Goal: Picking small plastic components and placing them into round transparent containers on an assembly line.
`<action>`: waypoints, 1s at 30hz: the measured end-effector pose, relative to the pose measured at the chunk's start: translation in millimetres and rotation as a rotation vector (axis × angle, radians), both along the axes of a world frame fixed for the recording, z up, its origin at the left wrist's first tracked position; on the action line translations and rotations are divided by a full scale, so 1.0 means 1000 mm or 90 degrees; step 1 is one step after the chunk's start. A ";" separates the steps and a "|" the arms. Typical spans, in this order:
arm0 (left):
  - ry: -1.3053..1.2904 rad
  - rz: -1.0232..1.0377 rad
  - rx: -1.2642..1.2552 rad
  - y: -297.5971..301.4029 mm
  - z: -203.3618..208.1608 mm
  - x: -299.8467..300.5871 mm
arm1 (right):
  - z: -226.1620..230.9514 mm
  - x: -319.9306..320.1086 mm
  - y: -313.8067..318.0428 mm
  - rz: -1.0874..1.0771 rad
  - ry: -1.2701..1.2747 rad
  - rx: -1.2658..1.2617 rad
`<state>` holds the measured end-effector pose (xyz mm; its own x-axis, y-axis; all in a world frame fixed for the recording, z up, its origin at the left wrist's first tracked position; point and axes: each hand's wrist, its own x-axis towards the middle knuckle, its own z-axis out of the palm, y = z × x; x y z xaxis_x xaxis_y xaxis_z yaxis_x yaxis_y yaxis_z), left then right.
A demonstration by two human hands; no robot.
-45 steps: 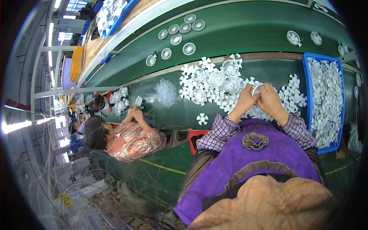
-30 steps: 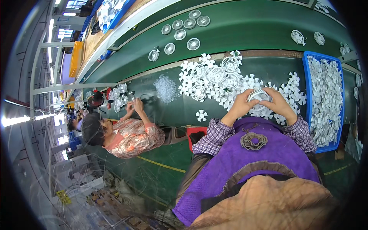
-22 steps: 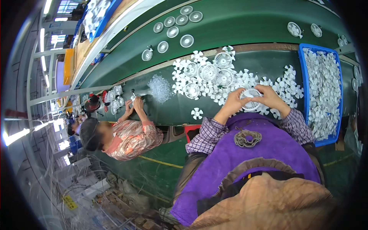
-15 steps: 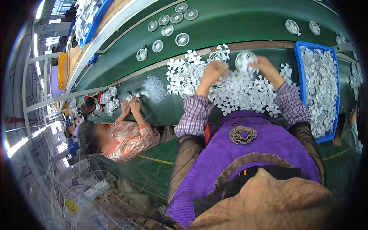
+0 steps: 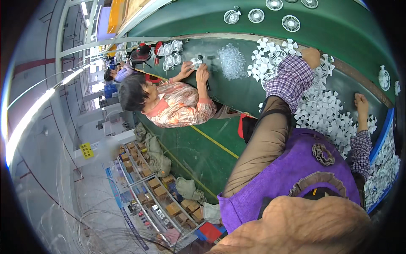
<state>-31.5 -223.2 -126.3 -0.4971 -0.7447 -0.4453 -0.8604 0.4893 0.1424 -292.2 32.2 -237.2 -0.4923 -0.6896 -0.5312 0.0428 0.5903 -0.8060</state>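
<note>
My left hand [image 5: 311,58] reaches across the work table, beside round white fan grilles [image 5: 322,70] at its far side. Its fingers are tucked out of sight behind the back of the hand, so what it touches is hidden. Loosely curled, my right hand [image 5: 361,103] hovers over the dark table top with nothing visible in it. Between my arms lies a heap of small white fan blades [image 5: 323,112]. More loose blades [image 5: 259,65] and grilles are spread left of my left sleeve.
A green conveyor belt [image 5: 334,38] behind the table carries spaced grilles [image 5: 291,23]. At right stands a blue crate [image 5: 387,133] full of white parts. Clear small pieces [image 5: 231,61] are piled on the left. Beyond them a co-worker [image 5: 173,101] handles a grille and a tool.
The view has swung left. The grille that was at my right hand is no longer there; that hand is now apart from the parts. My left hand has shifted toward the table's far edge.
</note>
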 end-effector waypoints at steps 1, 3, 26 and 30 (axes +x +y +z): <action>0.026 -0.019 -0.006 -0.001 0.004 0.001 | 0.002 0.003 -0.001 0.015 0.018 -0.004; 0.110 -0.017 -0.048 0.002 0.025 0.005 | 0.008 0.006 -0.005 0.022 0.028 0.006; 0.923 0.681 0.595 0.189 0.113 0.175 | 0.091 0.142 -0.153 0.286 0.509 -0.010; 0.921 0.682 0.600 0.183 0.106 0.170 | 0.098 0.141 -0.145 0.277 0.535 -0.020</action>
